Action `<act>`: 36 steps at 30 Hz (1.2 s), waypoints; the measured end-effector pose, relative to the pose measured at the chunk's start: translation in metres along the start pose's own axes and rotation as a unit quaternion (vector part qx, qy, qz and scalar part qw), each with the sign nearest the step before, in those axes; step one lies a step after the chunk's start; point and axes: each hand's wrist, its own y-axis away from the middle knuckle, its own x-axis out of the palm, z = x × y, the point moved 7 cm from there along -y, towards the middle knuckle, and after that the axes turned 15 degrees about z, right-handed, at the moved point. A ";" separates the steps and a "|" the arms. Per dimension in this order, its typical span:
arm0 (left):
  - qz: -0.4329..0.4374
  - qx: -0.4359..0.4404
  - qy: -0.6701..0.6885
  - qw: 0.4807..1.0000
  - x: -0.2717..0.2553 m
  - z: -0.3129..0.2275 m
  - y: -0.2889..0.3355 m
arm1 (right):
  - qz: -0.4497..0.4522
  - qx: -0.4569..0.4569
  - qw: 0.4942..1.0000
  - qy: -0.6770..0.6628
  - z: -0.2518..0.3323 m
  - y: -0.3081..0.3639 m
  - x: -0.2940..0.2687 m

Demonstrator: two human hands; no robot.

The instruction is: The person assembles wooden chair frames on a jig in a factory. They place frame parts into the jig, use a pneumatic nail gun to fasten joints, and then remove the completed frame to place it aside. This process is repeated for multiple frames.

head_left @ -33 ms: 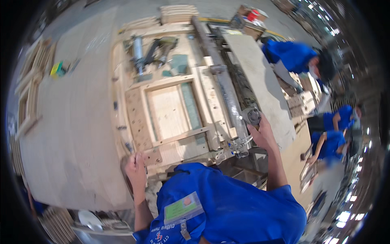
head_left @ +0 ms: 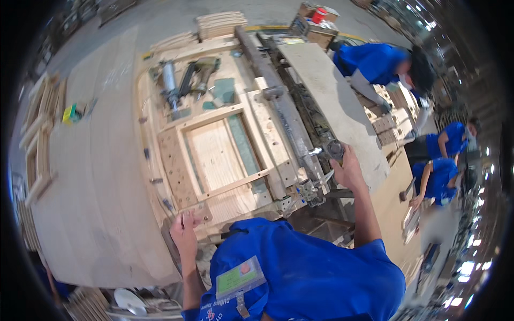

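My right hand [head_left: 350, 170] is closed round a hand-held tool [head_left: 335, 149] with a dark, round end and a shiny metal nose pointing left, over the metal bar of a clamp [head_left: 292, 120]. My left hand [head_left: 184, 235] has its fingers pinched together at the near left corner of the work, beside a small wooden plate with holes [head_left: 202, 213]. Whatever those fingers hold is too small or hidden to make out. Between my hands lies a rectangular wooden frame [head_left: 194, 163], flat on pale boards inside the clamp bed.
Beyond the frame lie a caulking-gun-like tool [head_left: 169, 80], a dark pistol-grip tool [head_left: 199, 75] and green scraps [head_left: 224, 90]. A wide board [head_left: 101, 176] spans the left; a pale panel [head_left: 321, 80] flanks the clamp. Co-workers in blue [head_left: 369, 63] handle wood at right.
The view has shifted, so the bench sits a little further left. The tool in my right hand has tilted, and its shiny nose now shows. My left fingers stay pinched near the corner.
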 end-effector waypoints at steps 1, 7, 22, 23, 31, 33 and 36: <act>0.013 0.016 -0.010 1.000 0.009 -0.005 -0.001 | -0.015 0.039 0.999 0.011 -0.022 -0.001 -0.005; 0.044 0.018 -0.153 0.987 0.040 -0.026 0.000 | -0.071 0.182 0.976 0.092 -0.132 0.000 -0.028; 0.231 0.175 -0.535 0.793 0.210 -0.033 -0.104 | 0.093 -0.115 0.954 -0.262 0.004 0.073 0.086; 0.236 0.176 -0.538 0.790 0.213 -0.029 -0.109 | 0.142 -0.107 0.933 -0.312 0.013 0.085 0.102; 0.269 0.140 -0.559 0.771 0.223 -0.020 -0.127 | 0.078 -0.046 0.930 -0.355 0.003 0.100 0.095; 0.291 0.158 -0.554 0.764 0.218 -0.019 -0.131 | 0.059 -0.059 0.939 -0.333 0.011 0.095 0.089; 0.316 0.192 -0.541 0.755 0.211 -0.020 -0.130 | 0.000 -0.056 0.937 -0.344 0.014 0.084 0.077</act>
